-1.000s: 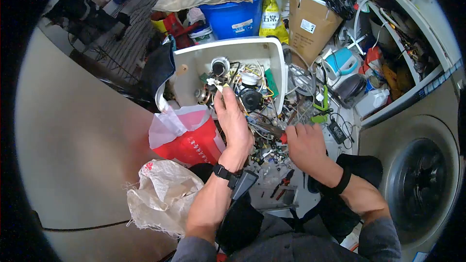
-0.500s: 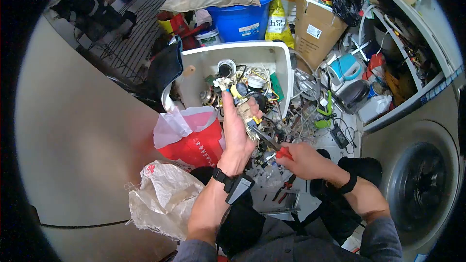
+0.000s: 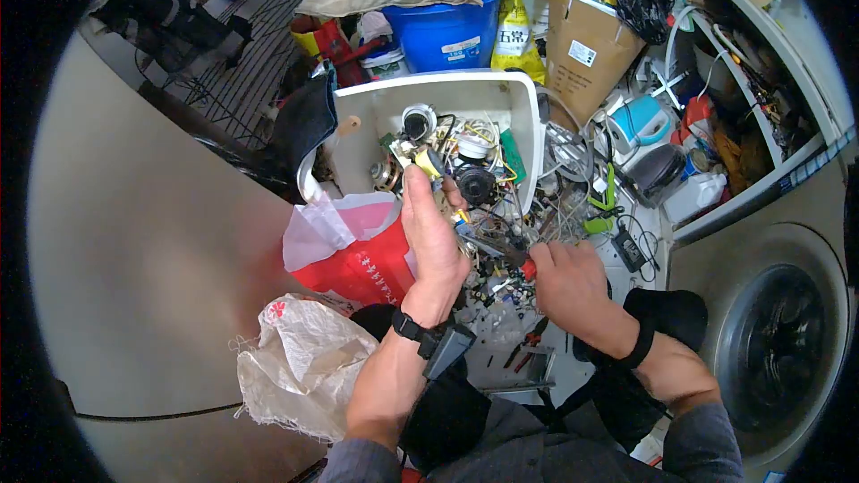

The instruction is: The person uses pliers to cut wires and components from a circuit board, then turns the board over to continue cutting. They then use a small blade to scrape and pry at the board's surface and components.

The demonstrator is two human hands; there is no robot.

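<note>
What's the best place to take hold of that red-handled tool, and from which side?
Probably by its red handle, coming from the person's right, as the right hand does: the metal end points away from there, toward the left hand.

Dark grey sleeves (image 3: 702, 440), black wrist straps (image 3: 641, 344)

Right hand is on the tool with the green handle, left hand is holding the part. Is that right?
Not quite: the head view shows the handle in the right hand is red, not green. The left hand is indeed holding the part.
</note>
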